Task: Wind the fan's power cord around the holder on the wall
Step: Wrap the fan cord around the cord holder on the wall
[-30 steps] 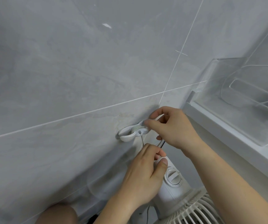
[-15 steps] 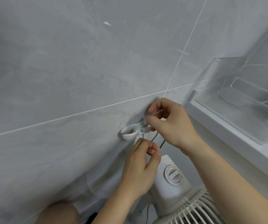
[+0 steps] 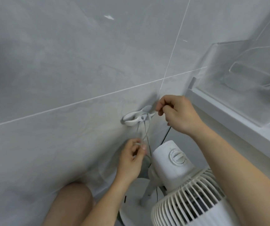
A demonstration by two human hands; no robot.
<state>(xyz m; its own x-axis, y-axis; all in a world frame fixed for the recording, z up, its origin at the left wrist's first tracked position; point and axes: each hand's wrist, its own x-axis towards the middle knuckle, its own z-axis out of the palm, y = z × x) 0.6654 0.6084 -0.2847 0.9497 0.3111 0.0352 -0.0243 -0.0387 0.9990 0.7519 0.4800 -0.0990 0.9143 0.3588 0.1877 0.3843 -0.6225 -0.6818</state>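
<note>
The left hand has moved down and away from the holder, toward 6 o'clock. It was close under the holder before. Now more of the cord shows, running tight from the holder down to the pinching fingers. The right hand has slid off the holder toward 3 o'clock, so its right end now shows. The fan shows more too.

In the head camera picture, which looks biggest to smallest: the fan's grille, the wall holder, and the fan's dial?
1. Fan's grille, largest, though nearest the camera.
2. Wall holder.
3. Fan's dial, only slightly smaller; unsure.
</note>
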